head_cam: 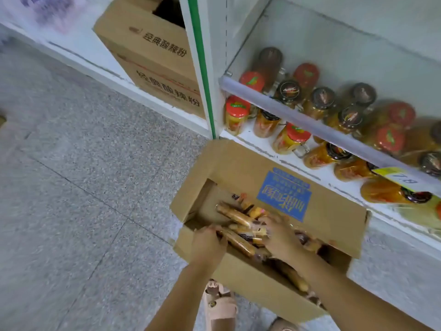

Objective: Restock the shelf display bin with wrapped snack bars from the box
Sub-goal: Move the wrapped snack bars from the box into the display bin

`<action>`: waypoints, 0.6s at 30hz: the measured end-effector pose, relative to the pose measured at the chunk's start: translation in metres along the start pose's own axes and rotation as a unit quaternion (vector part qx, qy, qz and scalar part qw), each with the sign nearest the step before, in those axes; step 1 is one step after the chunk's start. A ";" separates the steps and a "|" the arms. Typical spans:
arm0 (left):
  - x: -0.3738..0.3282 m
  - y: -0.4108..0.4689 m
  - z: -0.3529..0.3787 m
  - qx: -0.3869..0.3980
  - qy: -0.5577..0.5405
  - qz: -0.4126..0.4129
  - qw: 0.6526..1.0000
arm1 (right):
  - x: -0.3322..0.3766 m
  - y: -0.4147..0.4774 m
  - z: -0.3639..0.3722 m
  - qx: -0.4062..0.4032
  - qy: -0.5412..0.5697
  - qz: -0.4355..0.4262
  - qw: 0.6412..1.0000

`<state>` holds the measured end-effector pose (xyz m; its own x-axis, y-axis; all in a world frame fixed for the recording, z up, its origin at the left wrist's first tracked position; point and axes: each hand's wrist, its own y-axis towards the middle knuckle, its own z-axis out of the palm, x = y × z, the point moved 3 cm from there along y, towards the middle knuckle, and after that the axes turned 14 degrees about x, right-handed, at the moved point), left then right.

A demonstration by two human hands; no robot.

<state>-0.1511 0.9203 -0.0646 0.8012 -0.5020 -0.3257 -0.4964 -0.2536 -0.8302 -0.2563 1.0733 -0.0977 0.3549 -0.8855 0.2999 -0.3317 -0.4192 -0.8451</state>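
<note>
While my left hand (207,244) and right hand (280,237) reach into the box (250,280) on the floor (95,187) at the shelf (260,145)'s bottom edge, fingers curled round wrapped snack bars (235,215), I judge loading unfinished: many bars lie inside, display bin unseen.

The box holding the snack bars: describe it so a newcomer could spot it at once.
Find the white shelf of jars on the right; in front of its base sits an open cardboard box, with the left hand and right hand in its snack bars. Unlike the two stacked boxes to the left, printed in black, it has a blue label on its flap.
</note>
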 end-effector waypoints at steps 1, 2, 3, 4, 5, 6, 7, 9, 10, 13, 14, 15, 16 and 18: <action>0.006 0.016 0.009 0.015 0.040 0.007 0.999 | 0.003 0.013 0.003 -0.005 -0.030 -0.012 0.999; 0.013 0.031 0.018 0.035 0.078 0.007 0.996 | 0.007 0.025 0.004 -0.022 -0.072 -0.019 0.997; 0.022 0.045 0.027 0.055 0.112 0.004 0.992 | 0.013 0.035 0.002 -0.055 -0.114 -0.032 0.991; 0.030 0.056 0.035 0.079 0.137 0.001 0.987 | 0.021 0.044 -0.001 -0.094 -0.129 -0.050 0.986; 0.038 0.066 0.043 0.101 0.157 0.000 0.982 | 0.029 0.053 -0.003 -0.115 -0.118 -0.071 0.984; 0.043 0.074 0.048 0.120 0.172 0.001 0.978 | 0.035 0.064 -0.001 -0.111 -0.093 -0.089 0.985; 0.047 0.080 0.053 0.127 0.186 0.008 0.974 | 0.041 0.076 0.004 -0.083 -0.078 -0.097 0.989; 0.050 0.090 0.058 0.128 0.202 0.021 0.971 | 0.042 0.101 0.022 0.013 -0.074 -0.071 0.995; 0.051 0.095 0.060 0.125 0.205 0.023 0.971 | 0.038 0.113 0.033 0.057 -0.066 -0.049 0.995; 0.051 0.109 0.066 0.128 0.223 0.025 0.966 | 0.022 0.133 0.057 0.084 -0.047 -0.007 0.995; 0.051 0.112 0.069 0.131 0.232 0.023 0.964 | 0.016 0.135 0.064 0.072 -0.058 -0.006 0.996; 0.051 0.114 0.070 0.131 0.237 0.019 0.962 | 0.009 0.134 0.070 0.057 -0.074 -0.007 0.996; 0.050 0.117 0.072 0.134 0.240 0.016 0.961 | 0.004 0.131 0.075 0.047 -0.102 -0.008 0.994; 0.048 0.120 0.074 0.148 0.242 0.014 0.959 | -0.002 0.120 0.083 0.041 -0.158 -0.014 0.987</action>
<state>-0.1479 0.9270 -0.2135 0.5046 -0.8482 -0.1609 -0.3408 -0.0245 -0.9398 -0.2247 1.0417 -0.2365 0.6211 -0.7624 0.1814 -0.2514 -0.4130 -0.8753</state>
